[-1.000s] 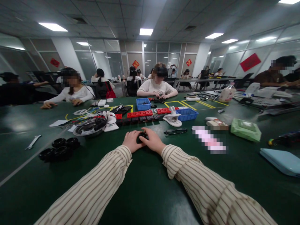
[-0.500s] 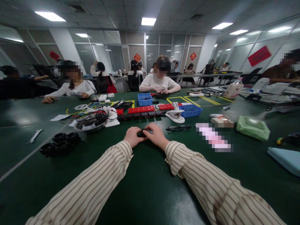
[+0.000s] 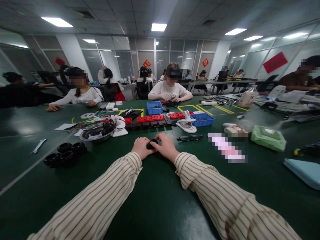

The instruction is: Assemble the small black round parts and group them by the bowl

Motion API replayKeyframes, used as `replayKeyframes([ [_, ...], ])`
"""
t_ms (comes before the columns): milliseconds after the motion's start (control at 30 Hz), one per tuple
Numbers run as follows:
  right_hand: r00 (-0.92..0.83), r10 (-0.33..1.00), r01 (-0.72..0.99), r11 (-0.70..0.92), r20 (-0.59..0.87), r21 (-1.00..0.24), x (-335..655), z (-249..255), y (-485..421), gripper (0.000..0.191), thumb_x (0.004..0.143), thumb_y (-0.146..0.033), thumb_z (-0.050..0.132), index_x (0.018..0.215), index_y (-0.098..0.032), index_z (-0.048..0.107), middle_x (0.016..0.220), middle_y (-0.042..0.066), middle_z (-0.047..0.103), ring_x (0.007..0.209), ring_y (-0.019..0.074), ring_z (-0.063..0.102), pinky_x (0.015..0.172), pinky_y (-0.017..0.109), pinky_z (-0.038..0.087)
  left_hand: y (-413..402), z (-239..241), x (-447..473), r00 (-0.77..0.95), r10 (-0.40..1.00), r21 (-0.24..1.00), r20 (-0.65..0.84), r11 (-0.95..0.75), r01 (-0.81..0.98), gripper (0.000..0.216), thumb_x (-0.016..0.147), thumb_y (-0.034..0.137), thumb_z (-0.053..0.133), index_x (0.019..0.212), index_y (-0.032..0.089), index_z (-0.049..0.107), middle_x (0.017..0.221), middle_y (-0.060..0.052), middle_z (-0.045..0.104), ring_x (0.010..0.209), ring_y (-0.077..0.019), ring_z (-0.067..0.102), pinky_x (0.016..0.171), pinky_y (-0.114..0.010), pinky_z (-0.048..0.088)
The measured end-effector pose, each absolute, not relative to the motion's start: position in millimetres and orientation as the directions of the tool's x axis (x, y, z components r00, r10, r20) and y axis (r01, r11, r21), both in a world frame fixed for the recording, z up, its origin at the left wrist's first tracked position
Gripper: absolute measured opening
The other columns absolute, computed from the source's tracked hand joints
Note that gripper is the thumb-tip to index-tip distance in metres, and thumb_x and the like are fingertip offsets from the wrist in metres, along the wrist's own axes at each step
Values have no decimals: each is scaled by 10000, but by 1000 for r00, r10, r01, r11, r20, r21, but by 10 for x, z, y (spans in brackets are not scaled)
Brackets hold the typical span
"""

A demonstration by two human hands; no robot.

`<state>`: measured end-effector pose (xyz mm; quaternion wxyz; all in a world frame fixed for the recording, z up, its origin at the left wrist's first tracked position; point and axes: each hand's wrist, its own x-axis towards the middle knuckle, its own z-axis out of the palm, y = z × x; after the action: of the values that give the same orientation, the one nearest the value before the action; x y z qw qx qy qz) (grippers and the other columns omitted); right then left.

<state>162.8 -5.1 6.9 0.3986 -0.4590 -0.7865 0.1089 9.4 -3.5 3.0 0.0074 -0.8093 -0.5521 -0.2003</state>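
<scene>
My left hand (image 3: 141, 146) and my right hand (image 3: 166, 146) meet over the green table (image 3: 155, 200), both closed around a small black part (image 3: 151, 144) held between them. Only a little of the part shows between the fingers. Both forearms wear striped sleeves and rest on the table. Just beyond the hands lies a row of red and black power strips (image 3: 150, 121). A pair of black glasses (image 3: 189, 137) lies to the right of my right hand.
A cluster of black round parts (image 3: 65, 154) and a wrench (image 3: 38, 146) lie at the left. A metal bowl of cables (image 3: 97, 131), a white clamp (image 3: 186, 124) and blue bins (image 3: 203, 119) stand behind. A green packet (image 3: 268, 137) lies at the right. Several people sit across the table.
My hands stay together on the black part, with only small finger shifts. The camera view has tilted slightly.
</scene>
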Motion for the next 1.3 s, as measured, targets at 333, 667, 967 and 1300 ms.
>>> replayKeyframes([
  [333, -291, 800, 571, 585, 525, -576, 1630, 49, -16, 310, 796, -355, 504, 1030, -150, 506, 956, 64, 544, 884, 165, 497, 800, 307, 399, 4, 8, 70, 296, 894, 278, 337, -395, 876, 567, 620, 554, 601, 1051, 190, 541, 1065, -72, 565, 1028, -266, 487, 952, -479, 298],
  [667, -377, 795, 518, 607, 476, -603, 1647, 58, -34, 245, 816, -175, 427, 1029, -154, 546, 1025, 67, 557, 979, 153, 490, 896, 300, 363, -40, 17, 100, 325, 886, 246, 330, -413, 877, 348, 699, 514, 540, 865, 215, 608, 990, -43, 604, 1010, -248, 495, 982, -530, 227],
  [967, -231, 833, 654, 515, 503, -554, 1610, 38, -45, 301, 749, -416, 549, 909, -164, 509, 856, 38, 519, 797, 161, 491, 725, 299, 406, -63, 56, 131, 287, 906, 231, 312, -365, 902, 469, 637, 527, 582, 951, 179, 571, 982, -65, 574, 1001, -258, 492, 998, -509, 232],
  [1300, -288, 794, 581, 589, 535, -562, 1624, 42, 5, 177, 756, -294, 563, 888, -177, 552, 862, 28, 512, 831, 147, 484, 764, 287, 385, -52, 83, 114, 300, 903, 209, 306, -371, 905, 346, 680, 496, 548, 854, 204, 615, 950, -47, 587, 948, -244, 511, 985, -519, 227],
])
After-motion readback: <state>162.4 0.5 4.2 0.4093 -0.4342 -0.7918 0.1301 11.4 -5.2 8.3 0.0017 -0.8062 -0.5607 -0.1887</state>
